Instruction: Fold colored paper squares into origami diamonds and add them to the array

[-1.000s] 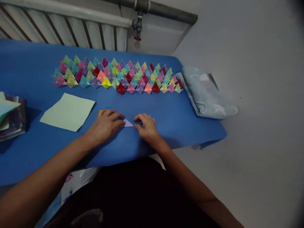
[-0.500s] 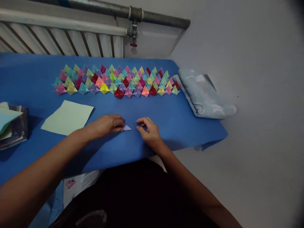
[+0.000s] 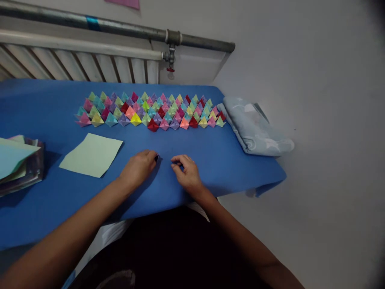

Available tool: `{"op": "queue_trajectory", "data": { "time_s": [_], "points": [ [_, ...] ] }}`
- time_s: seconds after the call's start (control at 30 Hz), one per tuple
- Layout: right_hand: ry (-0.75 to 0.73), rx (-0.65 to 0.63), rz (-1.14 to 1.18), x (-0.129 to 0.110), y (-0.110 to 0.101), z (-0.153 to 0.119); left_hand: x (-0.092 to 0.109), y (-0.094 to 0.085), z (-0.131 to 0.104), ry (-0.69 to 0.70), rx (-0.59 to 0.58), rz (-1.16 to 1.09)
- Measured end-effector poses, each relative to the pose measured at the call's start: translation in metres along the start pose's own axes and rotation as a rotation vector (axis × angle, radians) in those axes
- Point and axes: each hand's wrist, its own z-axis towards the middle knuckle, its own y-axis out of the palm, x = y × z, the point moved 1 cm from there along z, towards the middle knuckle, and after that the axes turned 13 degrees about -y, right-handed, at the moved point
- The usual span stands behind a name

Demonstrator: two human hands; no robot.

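Observation:
My left hand [image 3: 140,167] is closed in a pinch on a small piece of folded paper [image 3: 158,157]. Only a thin edge of the paper shows past the fingertips; the rest is hidden behind the fingers. A short gap to the right, my right hand [image 3: 187,173] hovers low over the blue cloth with curled fingers, thumb and forefinger apart and nothing visible between them. A pale green sheet of paper [image 3: 92,155] lies flat to the left of my left hand. Beyond both hands stand rows of small folded paper boats [image 3: 152,125] in many colours.
At the far left, coloured paper sheets [image 3: 18,156] lie on a clear plastic packet [image 3: 38,170]. A folded grey-blue cloth [image 3: 255,130] sits at the right end of the blue-covered table [image 3: 228,166]. Behind it run a radiator [image 3: 90,66] and a metal pipe [image 3: 129,29].
The view has tilted up slightly. My left hand has turned and lifted the folded lilac paper, whose flat triangular tip showed on the cloth before. My right hand has hardly moved.

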Motion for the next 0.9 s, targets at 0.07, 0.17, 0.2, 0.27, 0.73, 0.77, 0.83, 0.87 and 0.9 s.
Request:
{"op": "queue_trajectory", "data": {
  "time_s": [0.07, 0.17, 0.2, 0.27, 0.73, 0.77, 0.83, 0.87, 0.9],
  "points": [
    [0.012, 0.032, 0.096, -0.006, 0.007, 0.001, 0.003, -0.001, -0.003, -0.082, 0.030, -0.092],
    [0.047, 0.033, 0.167, -0.015, 0.015, 0.004, 0.010, 0.001, -0.011, -0.132, 0.095, -0.246],
    [0.051, 0.018, 0.158, -0.018, 0.016, 0.005, 0.013, 0.002, -0.014, -0.143, 0.115, -0.289],
    [0.043, -0.012, 0.112, -0.022, 0.016, 0.007, 0.017, 0.004, -0.019, -0.175, 0.144, -0.353],
    [0.048, 0.078, 0.413, -0.023, 0.015, -0.001, 0.029, -0.009, -0.027, -0.481, -0.070, -1.107],
    [0.041, 0.084, 0.422, -0.023, 0.014, -0.002, 0.028, -0.011, -0.027, -0.516, -0.121, -1.191],
    [0.009, 0.091, 0.408, -0.024, 0.011, -0.004, 0.027, -0.015, -0.028, -0.586, -0.204, -1.331],
    [-0.019, 0.086, 0.387, -0.025, 0.009, -0.005, 0.026, -0.017, -0.028, -0.611, -0.227, -1.380],
    [-0.050, 0.074, 0.363, -0.026, 0.007, -0.006, 0.025, -0.018, -0.028, -0.628, -0.232, -1.414]
  ]
}}
